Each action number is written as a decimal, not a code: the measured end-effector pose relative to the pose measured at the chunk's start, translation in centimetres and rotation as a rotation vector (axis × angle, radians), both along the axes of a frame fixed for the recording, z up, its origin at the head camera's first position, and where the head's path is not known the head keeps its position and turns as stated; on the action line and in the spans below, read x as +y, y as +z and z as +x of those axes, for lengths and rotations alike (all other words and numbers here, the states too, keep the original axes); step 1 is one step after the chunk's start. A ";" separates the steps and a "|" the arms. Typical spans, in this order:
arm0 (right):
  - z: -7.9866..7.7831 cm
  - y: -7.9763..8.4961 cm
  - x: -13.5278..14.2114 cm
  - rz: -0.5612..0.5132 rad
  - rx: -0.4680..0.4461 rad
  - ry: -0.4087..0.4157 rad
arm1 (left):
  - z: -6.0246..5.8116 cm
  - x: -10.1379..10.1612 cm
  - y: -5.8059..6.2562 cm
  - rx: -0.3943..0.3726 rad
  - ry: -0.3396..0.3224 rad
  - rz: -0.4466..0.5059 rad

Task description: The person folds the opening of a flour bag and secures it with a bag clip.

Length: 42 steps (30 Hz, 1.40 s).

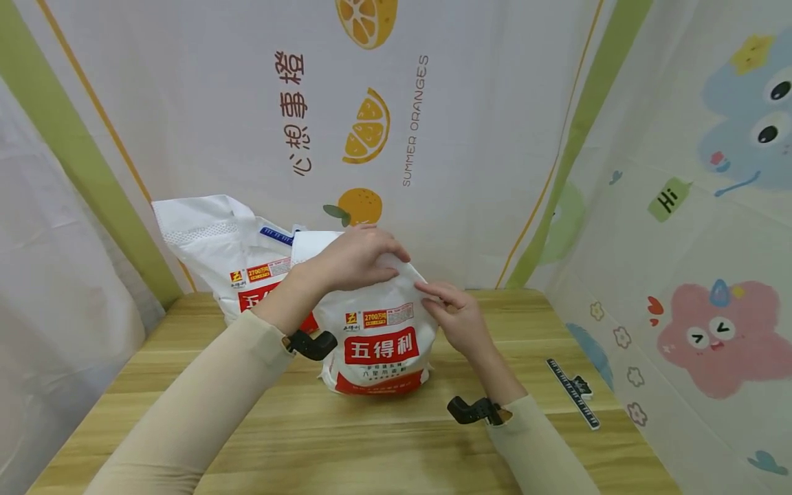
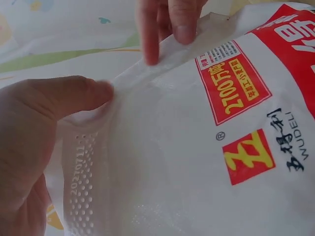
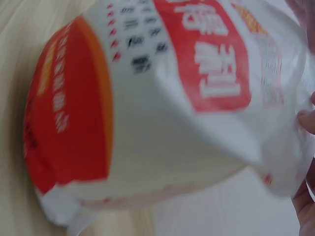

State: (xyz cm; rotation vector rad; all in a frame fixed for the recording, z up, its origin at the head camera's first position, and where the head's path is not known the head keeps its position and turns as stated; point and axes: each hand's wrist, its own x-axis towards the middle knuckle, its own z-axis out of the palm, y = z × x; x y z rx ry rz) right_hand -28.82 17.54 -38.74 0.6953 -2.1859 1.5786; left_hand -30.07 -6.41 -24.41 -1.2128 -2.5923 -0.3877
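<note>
A white flour bag (image 1: pixel 379 344) with red panels stands upright on the table. My left hand (image 1: pixel 361 258) grips its top edge, thumb on the front and fingers over the back; the left wrist view shows the thumb (image 2: pixel 86 96) beside a dotted, date-stamped strip. At the bag's upper right corner, my right hand (image 1: pixel 456 315) pinches the white edge between thumb and fingers. Seen from the right wrist, the bag's side bulges and its lower corner rests on the wood. Behind, to the left, leans a second flour bag (image 1: pixel 216 254), partly hidden by my left arm.
A blue bag clip (image 1: pixel 276 236) lies at the rear bag's top. On the right of the wooden table (image 1: pixel 278 440) is a black bag clip (image 1: pixel 573 393). Printed curtains (image 1: pixel 489 137) hang close behind the bags and along the sides.
</note>
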 end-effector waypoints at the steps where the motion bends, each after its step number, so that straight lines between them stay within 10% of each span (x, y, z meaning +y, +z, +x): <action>1: 0.0 -0.3 0.3 -0.006 -0.001 -0.015 | 0.0 0.0 0.0 -0.001 0.000 0.003; 26: 0.0 -1.3 1.7 0.023 -0.151 -0.157 | -0.3 0.4 -0.5 0.001 0.036 0.054; 42: 0.1 -1.5 1.0 -0.006 0.100 -0.171 | -0.6 0.3 -1.0 0.015 0.033 0.057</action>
